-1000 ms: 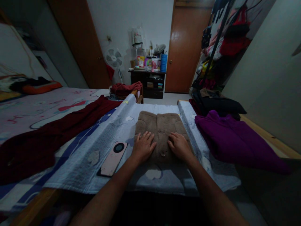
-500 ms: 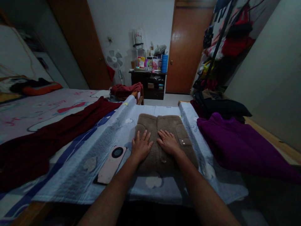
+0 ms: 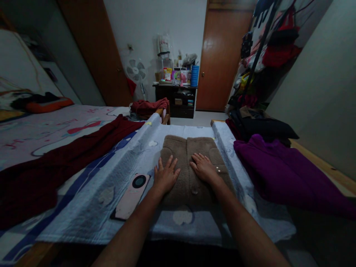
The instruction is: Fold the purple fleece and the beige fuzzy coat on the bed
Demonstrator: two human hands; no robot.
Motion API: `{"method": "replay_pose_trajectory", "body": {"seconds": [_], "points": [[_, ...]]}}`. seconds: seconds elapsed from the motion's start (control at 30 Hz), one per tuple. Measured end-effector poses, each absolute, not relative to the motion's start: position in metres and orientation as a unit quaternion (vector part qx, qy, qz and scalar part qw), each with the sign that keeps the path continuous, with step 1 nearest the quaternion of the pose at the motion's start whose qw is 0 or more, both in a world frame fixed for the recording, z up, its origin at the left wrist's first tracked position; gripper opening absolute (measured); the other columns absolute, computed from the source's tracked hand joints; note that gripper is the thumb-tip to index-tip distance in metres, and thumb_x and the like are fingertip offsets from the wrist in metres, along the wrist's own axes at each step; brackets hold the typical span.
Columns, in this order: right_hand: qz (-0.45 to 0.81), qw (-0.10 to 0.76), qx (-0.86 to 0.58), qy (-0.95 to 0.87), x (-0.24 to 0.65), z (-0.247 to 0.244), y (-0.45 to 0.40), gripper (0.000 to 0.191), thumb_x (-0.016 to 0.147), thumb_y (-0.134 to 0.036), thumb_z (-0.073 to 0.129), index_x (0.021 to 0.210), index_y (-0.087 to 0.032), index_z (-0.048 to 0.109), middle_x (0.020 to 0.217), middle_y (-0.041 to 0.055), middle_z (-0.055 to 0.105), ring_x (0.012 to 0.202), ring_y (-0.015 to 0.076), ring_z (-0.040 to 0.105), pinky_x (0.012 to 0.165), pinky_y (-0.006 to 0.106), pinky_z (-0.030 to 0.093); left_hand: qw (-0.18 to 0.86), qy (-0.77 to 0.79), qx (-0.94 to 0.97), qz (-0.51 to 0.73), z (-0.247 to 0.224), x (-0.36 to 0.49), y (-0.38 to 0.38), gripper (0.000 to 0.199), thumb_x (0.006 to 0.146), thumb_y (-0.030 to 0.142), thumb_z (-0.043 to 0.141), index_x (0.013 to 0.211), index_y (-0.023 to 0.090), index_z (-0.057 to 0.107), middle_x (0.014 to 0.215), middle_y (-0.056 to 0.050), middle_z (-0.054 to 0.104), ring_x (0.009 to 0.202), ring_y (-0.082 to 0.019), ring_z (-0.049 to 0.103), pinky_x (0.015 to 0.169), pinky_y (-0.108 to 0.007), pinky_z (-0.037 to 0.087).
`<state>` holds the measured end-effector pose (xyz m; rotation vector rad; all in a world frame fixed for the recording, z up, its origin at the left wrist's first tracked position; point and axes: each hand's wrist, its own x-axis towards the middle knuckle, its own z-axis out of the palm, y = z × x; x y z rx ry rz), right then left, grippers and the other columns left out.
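A brown fuzzy garment (image 3: 182, 148), folded into a rough rectangle with a button near its front edge, lies flat on a light blue cloth (image 3: 164, 226). My left hand (image 3: 166, 175) rests on the left part of the garment, its fingers spread. On the right part lies my right hand (image 3: 204, 167), palm down with the fingers extended and slightly apart. Neither hand grips the fabric. Left of my left forearm is a pink phone (image 3: 130, 198) with a round black camera, touching nothing but the cloth.
A dark red garment (image 3: 69, 155) stretches over the bed at left. Folded purple clothing (image 3: 280, 170) and a dark clothing pile (image 3: 261, 124) sit at right. Farther back stand a fan (image 3: 136, 70) and a dark cabinet (image 3: 175, 102).
My right hand has slid a little to the right over the brown garment. My left hand has moved only slightly, still flat on it.
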<state>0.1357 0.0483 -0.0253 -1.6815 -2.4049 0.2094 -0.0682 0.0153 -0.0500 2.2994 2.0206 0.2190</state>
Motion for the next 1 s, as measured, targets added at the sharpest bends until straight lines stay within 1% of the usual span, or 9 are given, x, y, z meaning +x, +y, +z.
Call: {"method": "replay_pose_trajectory", "body": {"seconds": [0.07, 0.13, 0.2, 0.3, 0.37, 0.43, 0.63, 0.87, 1.0], "points": [[0.075, 0.079, -0.556, -0.824, 0.137, -0.018, 0.054, 0.044, 0.098, -0.039, 0.039, 0.132, -0.016, 0.055, 0.142, 0.0108, 0.052, 0.134, 0.0251, 0.042, 0.11, 0.038, 0.029, 0.023, 0.677, 0.732, 0.076, -0.042, -0.063, 0.015, 0.06, 0.094, 0.057, 0.031, 0.148, 0.031, 0.037, 0.159, 0.001, 0.025, 0.144, -0.046, 0.01, 0.109, -0.072, 0.015], [0.085, 0.061, -0.539, -0.836, 0.138, -0.009, 0.063, 0.037, 0.097, -0.033, 0.041, 0.122, -0.015, 0.061, 0.129, 0.0125, 0.062, 0.123, 0.0239, 0.053, 0.104, 0.034, 0.036, -0.003, 0.666, 0.74, 0.089, -0.035, -0.053, 0.017, 0.057, 0.095, 0.054, 0.032, 0.143, 0.027, 0.045, 0.157, -0.002, 0.031, 0.145, -0.041, 0.011, 0.113, -0.068, 0.01], [0.099, 0.057, -0.519, -0.847, 0.138, -0.006, 0.074, 0.035, 0.096, -0.027, 0.04, 0.119, -0.015, 0.062, 0.124, 0.0123, 0.065, 0.117, 0.022, 0.058, 0.101, 0.032, 0.038, -0.018, 0.637, 0.764, 0.103, -0.032, -0.041, 0.02, 0.055, 0.097, 0.049, 0.031, 0.141, 0.021, 0.047, 0.156, -0.006, 0.034, 0.147, -0.033, 0.015, 0.117, -0.059, 0.012], [0.126, 0.06, -0.502, -0.853, 0.137, -0.013, 0.089, 0.041, 0.097, -0.026, 0.036, 0.134, -0.017, 0.052, 0.144, 0.0105, 0.05, 0.131, 0.022, 0.046, 0.108, 0.035, 0.032, -0.006, 0.611, 0.784, 0.109, -0.039, -0.025, 0.025, 0.055, 0.097, 0.042, 0.03, 0.143, 0.014, 0.044, 0.154, -0.01, 0.036, 0.145, -0.027, 0.025, 0.117, -0.047, 0.021], [0.14, 0.053, -0.514, -0.845, 0.135, -0.023, 0.098, 0.047, 0.099, -0.031, 0.034, 0.143, -0.019, 0.043, 0.154, 0.0081, 0.035, 0.141, 0.0235, 0.033, 0.113, 0.042, 0.025, -0.001, 0.613, 0.782, 0.109, -0.046, -0.019, 0.026, 0.056, 0.098, 0.04, 0.03, 0.143, 0.01, 0.043, 0.153, -0.012, 0.037, 0.143, -0.028, 0.029, 0.116, -0.045, 0.024], [0.141, 0.044, -0.525, -0.838, 0.133, -0.032, 0.105, 0.05, 0.099, -0.036, 0.031, 0.147, -0.021, 0.038, 0.158, 0.0065, 0.028, 0.145, 0.0249, 0.024, 0.116, 0.047, 0.019, -0.005, 0.614, 0.782, 0.109, -0.051, -0.018, 0.027, 0.057, 0.098, 0.041, 0.031, 0.143, 0.008, 0.043, 0.152, -0.013, 0.039, 0.142, -0.03, 0.031, 0.116, -0.045, 0.024], [0.135, 0.019, -0.538, -0.832, 0.125, -0.039, 0.127, 0.056, 0.099, -0.048, 0.028, 0.15, -0.025, 0.032, 0.161, 0.0049, 0.018, 0.147, 0.0252, 0.016, 0.116, 0.051, 0.012, -0.018, 0.607, 0.786, 0.114, -0.054, -0.021, 0.025, 0.056, 0.098, 0.041, 0.033, 0.142, 0.01, 0.045, 0.15, -0.014, 0.041, 0.142, -0.032, 0.031, 0.116, -0.047, 0.024], [0.125, 0.03, -0.558, -0.82, 0.121, -0.049, 0.15, 0.072, 0.096, -0.057, 0.027, 0.154, -0.015, 0.017, 0.161, 0.0096, 0.014, 0.148, 0.0237, 0.013, 0.118, 0.045, 0.008, -0.015, 0.609, 0.782, 0.128, -0.058, -0.02, 0.024, 0.056, 0.098, 0.042, 0.034, 0.142, 0.009, 0.045, 0.151, -0.015, 0.04, 0.142, -0.033, 0.029, 0.116, -0.049, 0.025], [0.163, 0.062, -0.553, -0.814, 0.119, -0.05, 0.163, 0.07, 0.095, -0.055, 0.035, 0.153, -0.017, 0.023, 0.16, 0.01, 0.017, 0.148, 0.0256, 0.012, 0.118, 0.048, 0.007, -0.009, 0.608, 0.783, 0.13, -0.055, -0.021, 0.022, 0.057, 0.098, 0.042, 0.033, 0.142, 0.009, 0.045, 0.151, -0.016, 0.039, 0.143, -0.032, 0.028, 0.117, -0.049, 0.022]]}}
